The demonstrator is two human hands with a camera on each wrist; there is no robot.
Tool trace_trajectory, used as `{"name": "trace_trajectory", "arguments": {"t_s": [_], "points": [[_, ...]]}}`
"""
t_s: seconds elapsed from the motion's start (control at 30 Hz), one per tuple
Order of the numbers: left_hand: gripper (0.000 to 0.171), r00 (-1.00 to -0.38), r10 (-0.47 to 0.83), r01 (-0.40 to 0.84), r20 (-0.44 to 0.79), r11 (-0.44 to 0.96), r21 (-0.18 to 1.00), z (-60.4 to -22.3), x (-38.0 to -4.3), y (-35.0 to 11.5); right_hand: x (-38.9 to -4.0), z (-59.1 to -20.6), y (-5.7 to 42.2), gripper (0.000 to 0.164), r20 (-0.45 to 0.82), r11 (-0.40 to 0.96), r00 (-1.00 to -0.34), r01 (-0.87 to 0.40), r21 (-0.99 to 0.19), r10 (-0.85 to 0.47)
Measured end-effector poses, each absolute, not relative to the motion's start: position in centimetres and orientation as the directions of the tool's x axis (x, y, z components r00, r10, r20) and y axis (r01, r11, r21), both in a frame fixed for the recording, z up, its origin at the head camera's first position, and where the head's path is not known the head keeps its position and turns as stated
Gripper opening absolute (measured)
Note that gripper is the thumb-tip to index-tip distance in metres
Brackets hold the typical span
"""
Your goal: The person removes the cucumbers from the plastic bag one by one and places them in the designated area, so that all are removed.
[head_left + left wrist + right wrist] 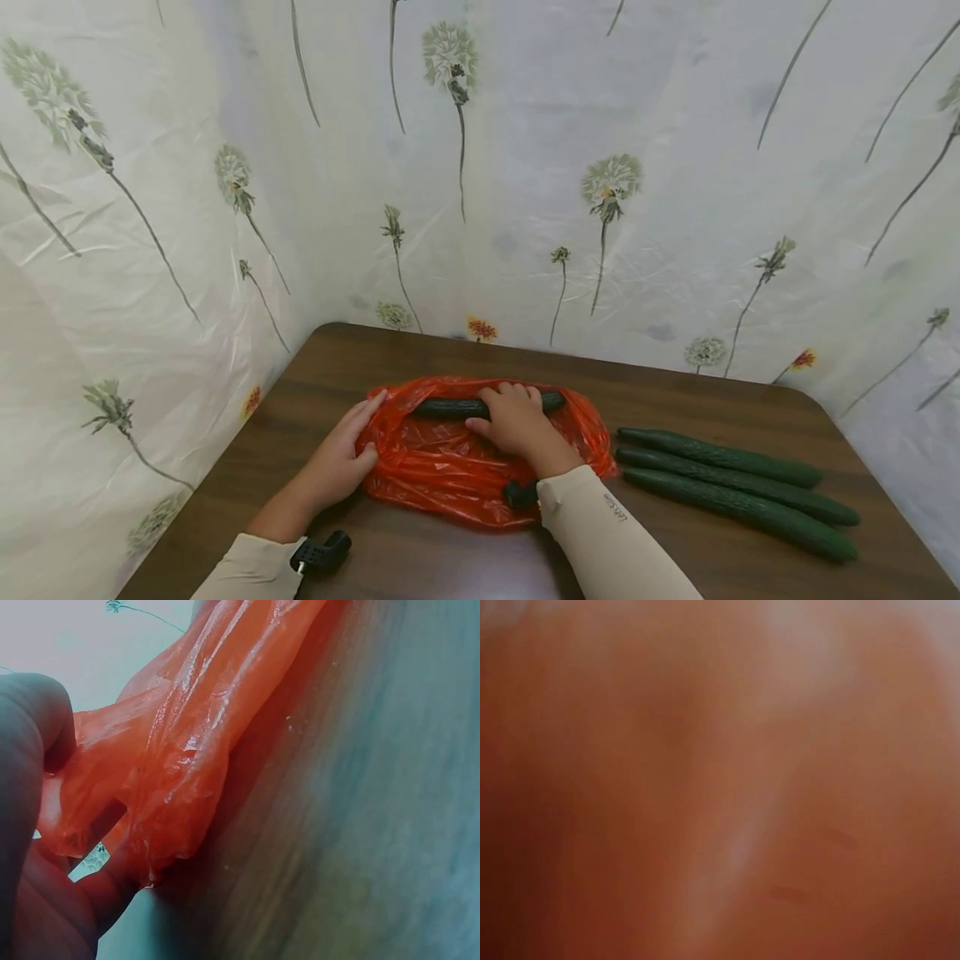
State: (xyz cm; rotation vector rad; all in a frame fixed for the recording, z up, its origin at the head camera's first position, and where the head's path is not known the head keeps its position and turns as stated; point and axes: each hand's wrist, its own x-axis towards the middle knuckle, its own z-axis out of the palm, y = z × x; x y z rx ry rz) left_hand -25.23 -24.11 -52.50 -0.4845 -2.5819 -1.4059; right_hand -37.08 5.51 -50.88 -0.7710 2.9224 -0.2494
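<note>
A red plastic bag [442, 487] lies spread on the table, its mouth facing up. Along the far side of the mouth lies a dark green cucumber [450, 408], which my right hand [517, 425] grips from above, fingers over it and thumb on the near side. My left hand [337, 462] holds the bag's left edge, with thumb and fingers around the thin plastic [172, 765] in the left wrist view. The right wrist view is filled by a blurred orange-red surface.
Three more cucumbers [738, 487] lie side by side on the brown wooden table [360, 354], right of the bag. A curtain [517, 200] with a dandelion print hangs behind the table and along its left side.
</note>
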Motion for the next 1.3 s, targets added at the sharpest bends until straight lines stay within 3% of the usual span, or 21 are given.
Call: {"name": "trace_trajectory", "arguments": {"t_s": [0.37,0.73,1.3], "points": [[0.086,-0.932,0.205,0.363,0.299,0.515,0.776,-52.4,-25.3,-24.2,-37.4,-51.3,5.3,0.053,-0.070,0.872,-0.875,-0.465,-0.152,-0.479],[0.088,-0.944,0.189,0.329,0.270,0.520,0.788,-52.6,-25.3,-24.1,-38.1,-51.4,6.0,0.054,-0.079,0.847,-0.855,-0.488,-0.209,-0.512],[0.086,-0.942,0.195,0.335,0.273,0.523,0.784,-52.5,-25.4,-24.2,-37.8,-50.9,6.6,0.056,-0.090,0.828,-0.830,-0.528,-0.189,-0.550]]}}
